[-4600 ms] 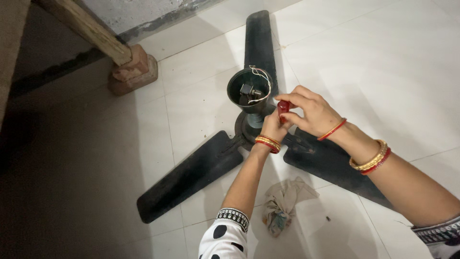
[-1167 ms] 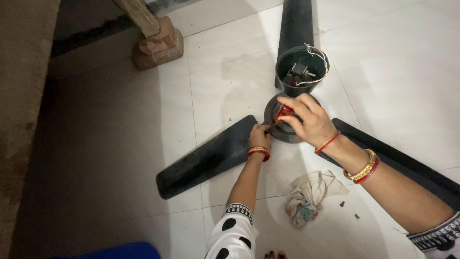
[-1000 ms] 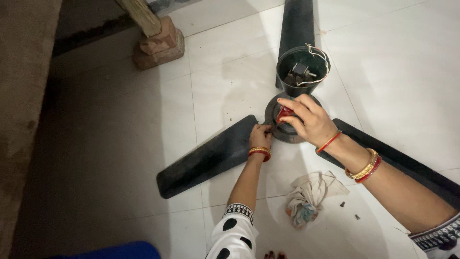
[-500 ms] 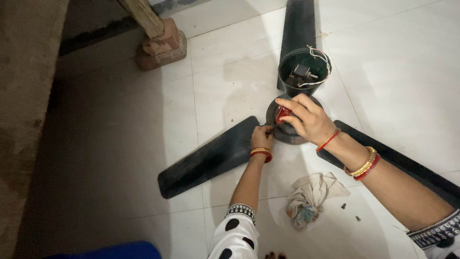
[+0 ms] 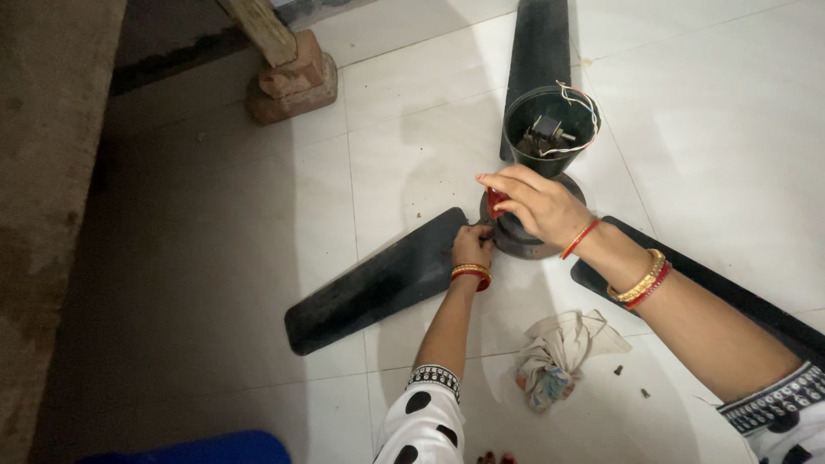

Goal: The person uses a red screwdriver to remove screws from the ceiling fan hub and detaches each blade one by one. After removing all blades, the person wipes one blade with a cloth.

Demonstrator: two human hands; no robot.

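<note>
1. A black ceiling fan (image 5: 516, 232) lies flat on the white tiled floor (image 5: 705, 112), its round motor hub right of the frame's centre.
2. Three dark blades spread from the hub: one runs to the top edge of the frame (image 5: 539, 43), one reaches down toward the lower left (image 5: 378, 288), and one stretches to the lower right (image 5: 730, 288) under the right forearm.
3. A black cup-shaped canopy (image 5: 550, 129) stands just above the hub, open side up, with white wires (image 5: 577, 96) curling over its rim and a small metal part inside.
4. The right hand (image 5: 537, 206) rests over the hub, its fingers curled around a red-handled tool (image 5: 496, 202); only the red end shows, and the working tip is hidden, so the kind of tool cannot be told.
5. The left hand (image 5: 473, 249) sits at the root of the lower-left blade, touching the hub's edge, fingers bent and pressed there; whether it pinches anything small cannot be made out.
6. Both wrists wear red and gold bangles (image 5: 640, 279).
7. A crumpled pale cloth (image 5: 559, 357) lies on the floor in the lower middle, between the two forearms.
8. Two small dark screws (image 5: 617, 370) lie just right of the cloth.
9. In the upper left, a brick (image 5: 292, 82) sits under a slanting wooden leg (image 5: 258, 26).
</note>
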